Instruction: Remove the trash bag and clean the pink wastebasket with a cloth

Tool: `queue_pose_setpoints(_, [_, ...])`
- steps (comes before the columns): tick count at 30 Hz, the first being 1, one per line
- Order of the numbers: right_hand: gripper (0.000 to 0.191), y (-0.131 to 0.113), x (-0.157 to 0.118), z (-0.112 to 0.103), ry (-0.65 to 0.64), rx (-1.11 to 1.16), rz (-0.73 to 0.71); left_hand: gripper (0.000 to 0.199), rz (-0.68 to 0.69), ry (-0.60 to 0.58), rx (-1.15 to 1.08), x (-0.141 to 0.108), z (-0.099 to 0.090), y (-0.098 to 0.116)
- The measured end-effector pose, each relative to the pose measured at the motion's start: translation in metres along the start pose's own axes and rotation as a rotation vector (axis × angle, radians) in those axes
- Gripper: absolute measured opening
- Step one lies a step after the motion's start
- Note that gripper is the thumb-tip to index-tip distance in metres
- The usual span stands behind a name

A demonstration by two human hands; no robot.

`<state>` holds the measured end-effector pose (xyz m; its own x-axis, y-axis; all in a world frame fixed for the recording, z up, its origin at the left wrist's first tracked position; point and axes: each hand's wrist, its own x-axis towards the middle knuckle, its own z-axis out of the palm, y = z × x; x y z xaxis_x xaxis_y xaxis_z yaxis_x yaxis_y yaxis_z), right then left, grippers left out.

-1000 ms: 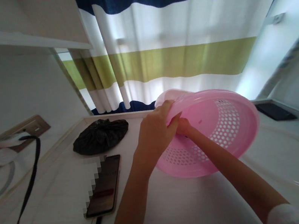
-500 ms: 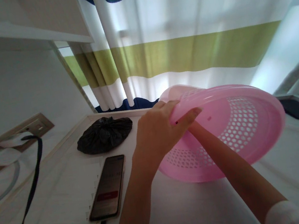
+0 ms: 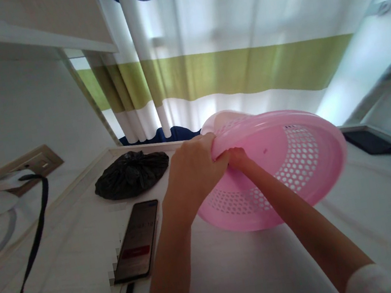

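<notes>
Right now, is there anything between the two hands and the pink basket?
Nothing visible. The left hand grips the near rim of the pink perforated basket, and the right hand touches the same rim from inside. The phone and black bag lie apart, to the left.

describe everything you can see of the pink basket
The pink basket is a round, shallow colander of glossy, slightly translucent plastic with a wide smooth rim and rows of small round holes in its wall and base. It is tilted, its open side facing the camera, its lower edge on or just above the white table. The left hand grips its near rim from outside; the right hand reaches inside, next to that rim. A second pink rim shows behind it.
</notes>
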<state>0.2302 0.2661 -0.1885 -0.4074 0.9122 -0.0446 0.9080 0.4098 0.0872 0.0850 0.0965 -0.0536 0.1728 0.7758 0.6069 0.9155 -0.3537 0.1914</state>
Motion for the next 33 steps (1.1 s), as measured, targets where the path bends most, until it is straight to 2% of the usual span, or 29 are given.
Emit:
queue_pose_setpoints(3, [0.032, 0.0, -0.005, 0.004, 0.024, -0.057, 0.063, 0.017, -0.015, 0.019, 0.042, 0.0, 0.004, 0.005])
queue_pose_setpoints(5, [0.031, -0.001, -0.011, 0.005, 0.03, -0.083, 0.073, 0.022, -0.048, 0.043, 0.05, 0.0, 0.007, 0.009])
queue_pose_setpoints(11, [0.027, -0.005, -0.046, -0.002, 0.008, -0.11, -0.01, 0.065, -0.061, 0.107, -0.04, -0.002, 0.01, 0.019])
queue_pose_setpoints(15, [0.028, -0.009, -0.074, -0.006, -0.005, -0.128, -0.048, 0.076, 0.024, 0.14, -0.125, -0.006, 0.006, 0.032])
queue_pose_setpoints(20, [0.025, -0.014, -0.102, -0.005, 0.025, -0.18, -0.099, 0.072, 0.099, 0.182, -0.089, -0.011, 0.003, 0.044])
queue_pose_setpoints(25, [0.025, -0.018, -0.122, -0.003, 0.044, -0.187, -0.158, 0.065, 0.138, 0.167, -0.021, -0.012, 0.004, 0.042])
queue_pose_setpoints(33, [0.026, -0.023, -0.13, -0.005, 0.034, -0.192, -0.205, 0.049, 0.087, 0.12, -0.014, -0.014, 0.0, 0.04])
